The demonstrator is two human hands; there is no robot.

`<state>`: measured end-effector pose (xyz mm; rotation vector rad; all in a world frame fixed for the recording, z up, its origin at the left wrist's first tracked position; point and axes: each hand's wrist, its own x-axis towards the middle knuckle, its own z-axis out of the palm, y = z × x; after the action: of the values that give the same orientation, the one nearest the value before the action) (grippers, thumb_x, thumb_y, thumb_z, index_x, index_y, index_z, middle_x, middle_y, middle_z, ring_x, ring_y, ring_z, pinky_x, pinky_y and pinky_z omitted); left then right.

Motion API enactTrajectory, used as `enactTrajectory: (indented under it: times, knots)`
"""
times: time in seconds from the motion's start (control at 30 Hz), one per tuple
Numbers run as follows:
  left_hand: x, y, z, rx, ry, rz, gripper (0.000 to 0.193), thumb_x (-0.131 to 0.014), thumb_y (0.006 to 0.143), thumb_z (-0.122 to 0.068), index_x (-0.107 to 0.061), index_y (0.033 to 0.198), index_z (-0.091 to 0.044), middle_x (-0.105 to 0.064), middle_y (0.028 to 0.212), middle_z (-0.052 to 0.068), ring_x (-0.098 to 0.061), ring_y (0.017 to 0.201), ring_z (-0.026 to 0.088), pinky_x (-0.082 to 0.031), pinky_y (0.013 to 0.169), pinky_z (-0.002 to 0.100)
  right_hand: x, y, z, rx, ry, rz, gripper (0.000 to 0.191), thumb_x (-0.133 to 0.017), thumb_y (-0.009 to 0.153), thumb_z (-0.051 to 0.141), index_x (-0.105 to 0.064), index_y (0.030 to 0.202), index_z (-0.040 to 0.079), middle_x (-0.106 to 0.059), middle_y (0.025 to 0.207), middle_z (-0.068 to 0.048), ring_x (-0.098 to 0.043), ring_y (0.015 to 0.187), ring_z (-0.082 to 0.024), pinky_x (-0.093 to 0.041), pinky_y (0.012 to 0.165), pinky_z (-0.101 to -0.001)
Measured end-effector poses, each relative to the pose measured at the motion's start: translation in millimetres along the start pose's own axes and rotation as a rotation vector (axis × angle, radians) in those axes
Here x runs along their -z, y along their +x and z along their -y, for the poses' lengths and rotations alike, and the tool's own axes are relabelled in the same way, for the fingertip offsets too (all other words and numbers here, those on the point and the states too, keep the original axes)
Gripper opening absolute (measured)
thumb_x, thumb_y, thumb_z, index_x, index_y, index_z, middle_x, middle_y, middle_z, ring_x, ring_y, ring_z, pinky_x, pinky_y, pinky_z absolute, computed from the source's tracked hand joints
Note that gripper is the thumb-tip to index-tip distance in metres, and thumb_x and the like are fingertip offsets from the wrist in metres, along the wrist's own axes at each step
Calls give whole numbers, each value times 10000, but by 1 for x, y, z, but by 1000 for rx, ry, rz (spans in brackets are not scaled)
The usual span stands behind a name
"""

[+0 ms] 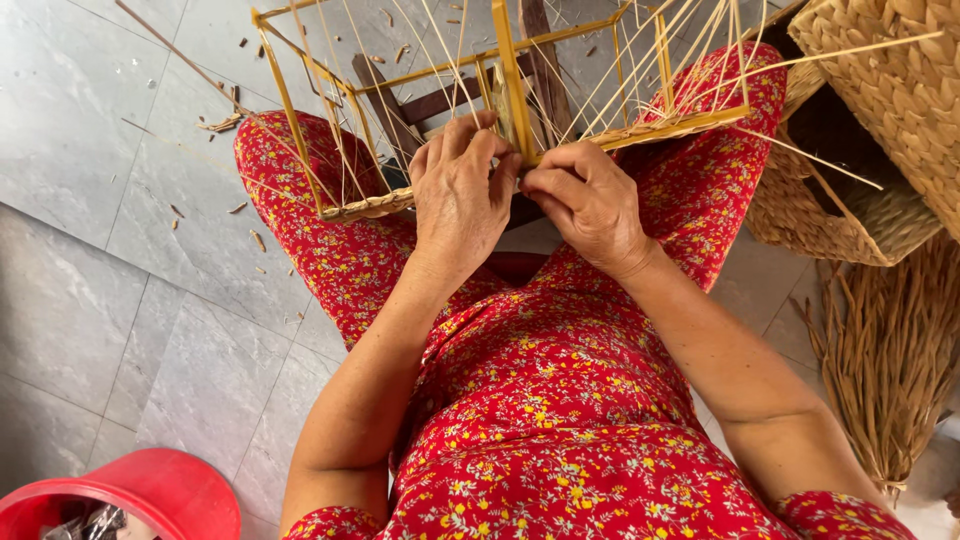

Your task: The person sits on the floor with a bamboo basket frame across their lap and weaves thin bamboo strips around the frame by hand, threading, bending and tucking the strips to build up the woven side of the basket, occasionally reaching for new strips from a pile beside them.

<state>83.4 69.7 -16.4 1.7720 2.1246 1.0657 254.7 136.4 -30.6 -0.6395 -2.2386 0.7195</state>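
Seated with the yellow basket frame (505, 95) propped across her knees to steady it, her left hand (458, 195) and right hand (590, 200) both pinch the woven straw strip (505, 115) at its middle upright.

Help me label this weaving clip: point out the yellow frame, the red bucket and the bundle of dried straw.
yellow frame (509, 75), head view, on its central upright bar.
red bucket (165, 490), head view, on its rim.
bundle of dried straw (890, 370), head view, mid-bundle.
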Motion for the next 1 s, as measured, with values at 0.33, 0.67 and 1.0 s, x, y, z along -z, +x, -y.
enactTrajectory:
  times: [0.33, 0.67, 1.0]
  knots:
    - [-1, -2, -2, -19, 6, -3, 136, -757, 948, -167, -662, 1012, -92, -632, 1321, 121, -601, 1219, 329, -382, 1068, 512, 124, -68, -7, -313, 1036, 2, 99, -685, 999, 95, -730, 1086, 82, -776, 1132, -111, -768, 1000, -192, -660, 890, -329]
    - [-3, -1, 0, -26, 16, 5, 180, -764, 930, -181, -653, 1036, -88, -650, 1283, 97, -611, 1193, 321, -397, 1047, 498, -3, -46, -12, -221, 325, 31, 450, -730, 943, -100, -718, 1324, 139, -527, 1437, -44, -588, 1161, -182, -554, 987, -287]
    - [-4, 0, 4, -12, 23, 38, 157, -753, 937, -194, -659, 1006, -89, -662, 1236, 77, -617, 1174, 309, -399, 1029, 505, -4, -34, -28, 116, 23, 91, 443, -768, 891, -103, -759, 1253, 153, -473, 1529, -81, -602, 1218, -259, -549, 1022, -368]
